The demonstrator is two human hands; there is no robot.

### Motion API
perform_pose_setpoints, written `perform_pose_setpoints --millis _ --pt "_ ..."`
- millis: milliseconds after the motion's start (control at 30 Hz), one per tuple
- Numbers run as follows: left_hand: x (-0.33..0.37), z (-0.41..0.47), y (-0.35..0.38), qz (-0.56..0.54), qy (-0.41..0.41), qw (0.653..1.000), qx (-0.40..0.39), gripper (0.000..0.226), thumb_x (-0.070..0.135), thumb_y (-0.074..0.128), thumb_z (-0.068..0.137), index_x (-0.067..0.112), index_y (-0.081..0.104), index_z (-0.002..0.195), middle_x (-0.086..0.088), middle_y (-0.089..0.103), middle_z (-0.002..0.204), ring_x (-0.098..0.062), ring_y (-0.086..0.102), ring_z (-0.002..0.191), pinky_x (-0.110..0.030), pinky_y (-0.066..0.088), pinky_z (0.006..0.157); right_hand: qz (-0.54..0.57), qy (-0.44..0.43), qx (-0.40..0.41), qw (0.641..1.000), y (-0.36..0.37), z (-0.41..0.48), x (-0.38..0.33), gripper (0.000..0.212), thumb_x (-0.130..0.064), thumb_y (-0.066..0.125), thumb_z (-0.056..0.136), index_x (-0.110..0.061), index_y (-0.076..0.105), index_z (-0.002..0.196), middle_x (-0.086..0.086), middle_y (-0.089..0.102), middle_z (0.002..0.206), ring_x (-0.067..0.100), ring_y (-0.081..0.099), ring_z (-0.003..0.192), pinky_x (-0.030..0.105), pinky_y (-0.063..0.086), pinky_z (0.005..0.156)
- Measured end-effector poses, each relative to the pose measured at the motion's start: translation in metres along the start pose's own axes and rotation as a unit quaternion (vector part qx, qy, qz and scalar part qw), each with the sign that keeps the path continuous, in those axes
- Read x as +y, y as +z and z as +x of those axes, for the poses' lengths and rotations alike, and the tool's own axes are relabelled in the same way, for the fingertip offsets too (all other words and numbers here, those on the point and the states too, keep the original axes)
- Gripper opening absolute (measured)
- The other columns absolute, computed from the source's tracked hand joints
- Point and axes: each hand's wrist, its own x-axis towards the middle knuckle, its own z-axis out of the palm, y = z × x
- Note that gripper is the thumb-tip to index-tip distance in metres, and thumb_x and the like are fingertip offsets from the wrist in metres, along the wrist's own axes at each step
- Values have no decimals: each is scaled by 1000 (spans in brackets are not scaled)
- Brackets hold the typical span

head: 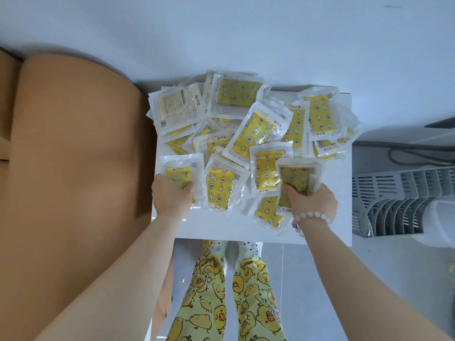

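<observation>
Over the table [221, 228], left hand [172, 198] grips the left packet [180, 174], right hand [311, 201] the right packet [298, 176], fingers curled.

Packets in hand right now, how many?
2: the left packet in the left hand at the near-left edge of the pile, the right packet gripped by the right hand. Blur may hide more behind it.

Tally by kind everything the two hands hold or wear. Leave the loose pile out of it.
Yellow packets held: 2 (left packet in left hand, right packet in right hand)
Bead bracelet: 1, on the right wrist
Total: 3
</observation>
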Motion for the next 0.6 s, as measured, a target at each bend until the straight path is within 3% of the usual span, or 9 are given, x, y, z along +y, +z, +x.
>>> perform_pose_setpoints --millis 100,233,367,600 --pt "-2 -4 -9 -101 -6 995 -4 45 20 77 76 10 46 108 -8 56 115 -22 56 100 -32 45 78 82 84 -17 993 -14 2 10 51 -53 75 70 -9 50 70 5 53 63 27 60 59 33 51 55" --pt "-7 -17 -11 -152 2 986 -65 36 20 77 76 20 47 96 -4 57 111 -22 57 99 -31 46 77 177 120 -43 976 -29 0 26 40 -43 78 70 -10 58 79 0 54 66 25 55 69 32 46 64" --pt "-8 -32 9 -92 25 988 -121 47 22 77 75 11 48 109 -10 53 117 -23 55 101 -30 46 78 202 112 -91 969 -29 -5 22 36 -36 78 72 -16 50 64 0 53 65 15 49 59 25 38 49" --pt "4 -40 38 -17 95 991 -93 60 16 77 73 7 44 122 -6 42 117 -10 37 98 -15 34 73 241 106 -123 957 -20 -1 9 27 -32 79 73 -14 58 76 0 57 69 14 51 61 24 39 50"
